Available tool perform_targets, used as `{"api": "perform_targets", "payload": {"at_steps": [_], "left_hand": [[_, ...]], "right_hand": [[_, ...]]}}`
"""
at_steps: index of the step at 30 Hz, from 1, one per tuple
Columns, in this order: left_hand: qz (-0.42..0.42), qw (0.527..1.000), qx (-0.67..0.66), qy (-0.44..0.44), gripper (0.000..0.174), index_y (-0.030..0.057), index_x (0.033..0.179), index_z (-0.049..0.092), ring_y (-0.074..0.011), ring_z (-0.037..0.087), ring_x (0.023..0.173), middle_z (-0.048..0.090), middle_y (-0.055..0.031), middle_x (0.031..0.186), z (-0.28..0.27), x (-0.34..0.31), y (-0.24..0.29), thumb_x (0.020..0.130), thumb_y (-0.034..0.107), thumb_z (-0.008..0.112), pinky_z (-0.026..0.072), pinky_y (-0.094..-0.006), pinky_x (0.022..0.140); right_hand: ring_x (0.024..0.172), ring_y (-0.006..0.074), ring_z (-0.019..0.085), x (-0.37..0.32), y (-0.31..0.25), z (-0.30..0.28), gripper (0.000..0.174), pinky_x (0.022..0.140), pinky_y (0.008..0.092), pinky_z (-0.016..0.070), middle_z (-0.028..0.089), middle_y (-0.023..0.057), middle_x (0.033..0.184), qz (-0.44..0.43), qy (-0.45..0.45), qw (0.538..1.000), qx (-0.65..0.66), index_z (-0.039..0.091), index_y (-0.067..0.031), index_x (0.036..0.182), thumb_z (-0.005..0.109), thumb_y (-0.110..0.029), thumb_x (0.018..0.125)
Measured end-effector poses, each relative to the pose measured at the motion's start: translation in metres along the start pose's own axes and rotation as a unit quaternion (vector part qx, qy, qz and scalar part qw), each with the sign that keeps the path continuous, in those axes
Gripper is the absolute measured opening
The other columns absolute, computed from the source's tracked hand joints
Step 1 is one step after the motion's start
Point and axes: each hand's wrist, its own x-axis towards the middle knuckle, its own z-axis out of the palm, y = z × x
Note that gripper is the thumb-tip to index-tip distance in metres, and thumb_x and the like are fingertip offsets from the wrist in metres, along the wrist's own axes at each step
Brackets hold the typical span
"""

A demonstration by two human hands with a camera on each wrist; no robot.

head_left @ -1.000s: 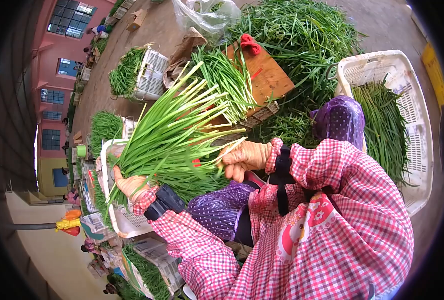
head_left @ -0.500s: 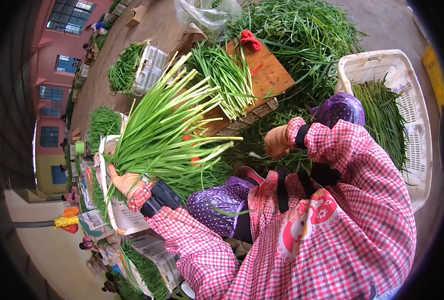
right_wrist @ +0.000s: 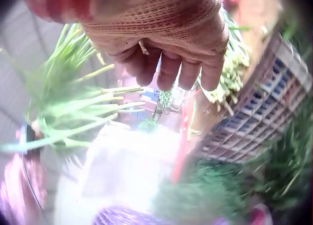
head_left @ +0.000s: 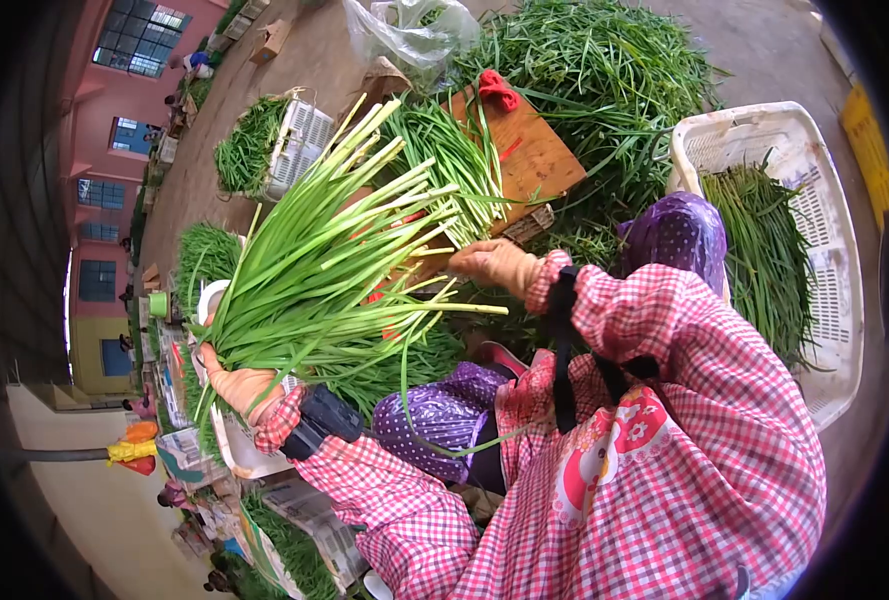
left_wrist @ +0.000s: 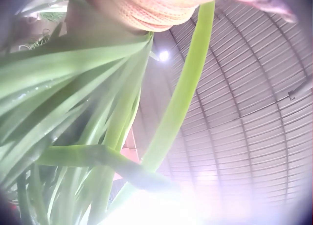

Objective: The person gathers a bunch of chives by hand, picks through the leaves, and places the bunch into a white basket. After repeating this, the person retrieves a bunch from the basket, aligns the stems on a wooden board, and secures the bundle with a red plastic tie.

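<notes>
My left hand (head_left: 239, 385), in a knitted glove, grips a thick bunch of garlic chives (head_left: 314, 270) near its leafy end. The pale stems fan out up and to the right. At the stem tips is my gloved right hand (head_left: 504, 268), its fingers loosely bent. In the right wrist view the fingers (right_wrist: 188, 73) hang down with nothing between them, and the bunch (right_wrist: 88, 100) is off to the left. Flat green leaves (left_wrist: 63, 98) fill the left of the left wrist view, below the glove (left_wrist: 156, 10); the left fingers are mostly hidden.
A second bundle of chives (head_left: 459, 165) lies on a wooden board (head_left: 539, 160) with a red cloth (head_left: 497, 90). Behind it is a large leafy heap (head_left: 604, 60). A white basket (head_left: 839, 260) stands at right, another (head_left: 249, 455) beneath my left hand. Purple dotted covers (head_left: 434, 420) wrap my legs.
My right hand drew back from the stems toward my body, then returned to the stem tips. My left hand shifted slightly left with the bunch. A long leaf now trails over my lap.
</notes>
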Motion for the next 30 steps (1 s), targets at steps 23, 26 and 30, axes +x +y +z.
{"api": "perform_targets", "payload": {"at_steps": [23,26,30], "left_hand": [[0.022,0.993,0.063,0.093,0.044,0.006,0.127,0.05,-0.028,0.043,0.122,0.048,-0.0075,0.135,0.022,-0.011,-0.012,0.093,0.033,0.047,0.0241,-0.0452,0.109],[-0.334,0.911,-0.093,-0.223,0.049,0.0097,0.132,0.047,-0.028,0.039,0.127,0.045,-0.0074,0.138,-0.014,0.002,0.017,0.091,0.037,0.046,0.0223,-0.0474,0.109],[-0.096,0.943,0.074,-0.311,0.047,0.014,0.123,0.056,-0.0306,0.045,0.121,0.051,-0.0087,0.132,0.008,-0.008,-0.031,0.087,0.043,0.049,0.03,-0.0519,0.104]], "right_hand": [[0.081,0.0093,0.062,-0.006,-0.006,-0.012,0.021,0.068,0.0258,0.0502,0.068,0.0005,0.075,0.058,-0.289,0.925,-0.24,0.071,-0.0092,0.077,0.067,-0.029,0.079],[0.085,0.0119,0.063,-0.022,-0.022,-0.035,0.024,0.076,0.0289,0.0494,0.07,0.0062,0.089,0.076,-0.315,0.878,-0.351,0.072,-0.0059,0.088,0.069,-0.025,0.074],[0.074,0.0241,0.066,0.017,0.053,-0.105,0.008,0.06,0.042,0.0517,0.068,0.007,0.076,0.077,-0.142,0.535,-0.829,0.071,-0.0194,0.067,0.064,-0.02,0.069]]}}
